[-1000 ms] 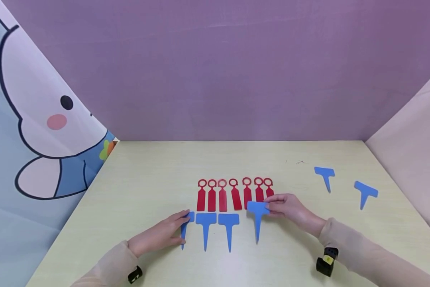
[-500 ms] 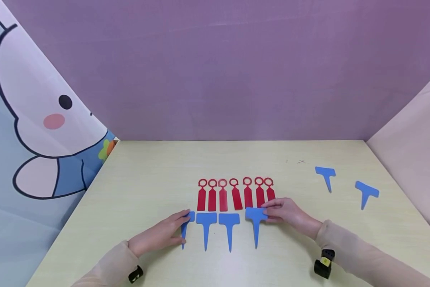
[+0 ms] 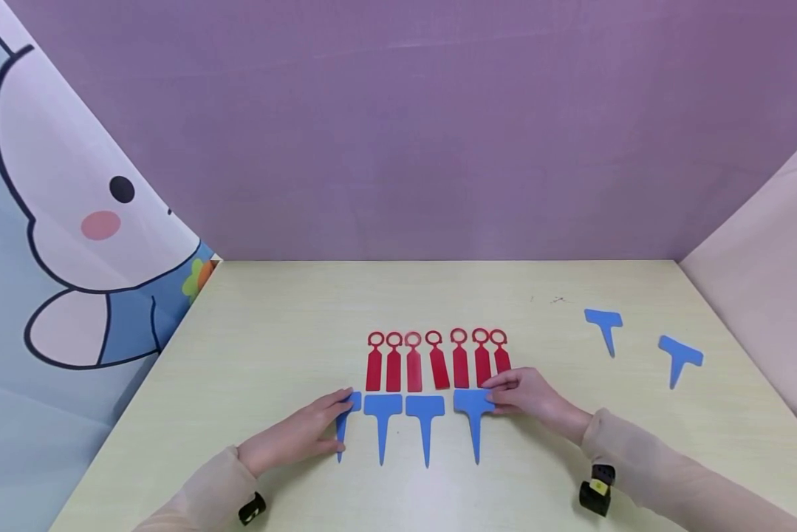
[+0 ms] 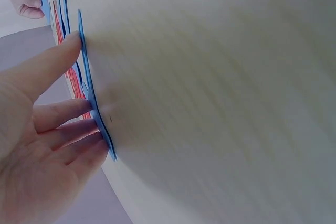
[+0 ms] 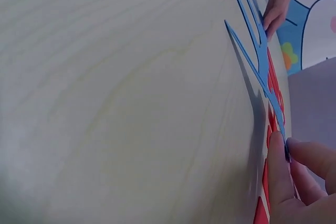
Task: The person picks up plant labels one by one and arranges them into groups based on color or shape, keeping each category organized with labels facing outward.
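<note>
My right hand (image 3: 531, 399) pinches one end of the head of a blue T-shaped plant label (image 3: 476, 421); the right wrist view shows this label (image 5: 257, 74) tilted, its point off the table and casting a shadow. At the left end of the blue row, my left hand (image 3: 298, 434) rests thumb and fingertips, fairly straight, on another blue plant label (image 4: 92, 90), partly covering it. Two more blue plant labels, a left one (image 3: 382, 421) and a right one (image 3: 426, 421), lie between the hands, points toward me.
Several red tags with ring ends (image 3: 414, 366) lie in a row just behind the blue ones; my right fingers overlap the rightmost. Two loose blue plant labels, one farther back (image 3: 605, 325) and one nearer the edge (image 3: 679, 356), lie at the right. A purple wall (image 3: 438, 148) bounds the table (image 3: 292, 318).
My right hand has brought its plant label slightly down toward me and a little left, level with the blue row. The left hand has stayed in place.
</note>
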